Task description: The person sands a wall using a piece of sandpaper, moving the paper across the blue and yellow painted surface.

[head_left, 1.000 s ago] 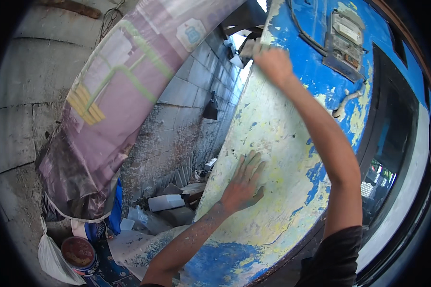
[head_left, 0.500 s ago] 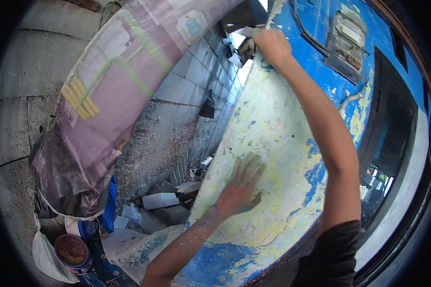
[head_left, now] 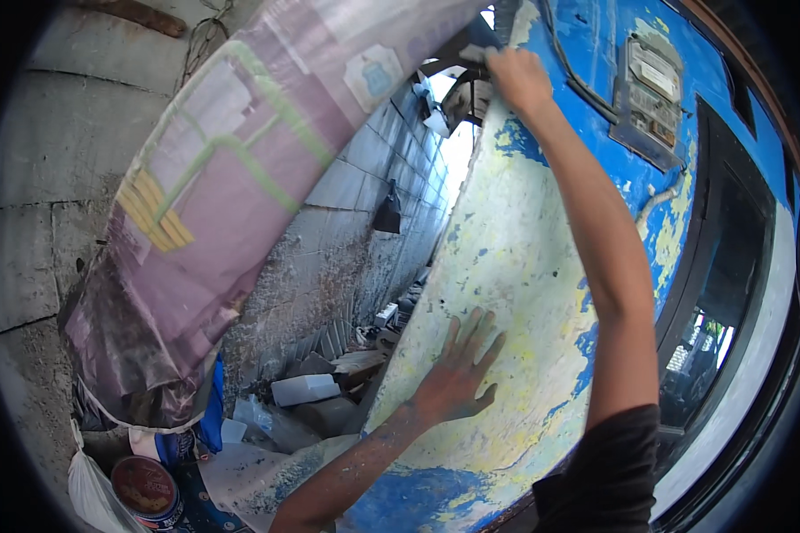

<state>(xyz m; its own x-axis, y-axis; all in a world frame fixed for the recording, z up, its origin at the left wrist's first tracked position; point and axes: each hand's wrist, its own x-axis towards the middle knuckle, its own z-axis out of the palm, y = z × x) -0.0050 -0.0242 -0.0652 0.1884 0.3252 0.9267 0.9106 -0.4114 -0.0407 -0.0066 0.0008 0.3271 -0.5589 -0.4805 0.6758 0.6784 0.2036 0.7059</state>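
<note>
My left hand (head_left: 456, 384) rests flat on the painted wall (head_left: 516, 240), fingers spread, holding nothing. The wall's paint is worn into patches of white, yellow and blue. High up at the wall's left edge, my right hand (head_left: 521, 82) is closed round what looks like a scraper (head_left: 474, 54). Only its flat grey blade shows, sticking out to the left past the edge; the handle is hidden in my fist. Flakes of colour speckle my left forearm.
A purple printed plastic sheet (head_left: 231, 178) hangs at left before a grey block wall (head_left: 44, 249). An electric meter (head_left: 651, 89) with a cable (head_left: 573, 75) sits right of my right hand. Rubble and a white container (head_left: 305, 389) fill the gap; a round tin (head_left: 144, 486) stands lower left.
The view has shifted slightly, so things sit a little lower and further right. My right hand remains high at the wall's edge with the scraper; my left hand stays flat on the wall.
</note>
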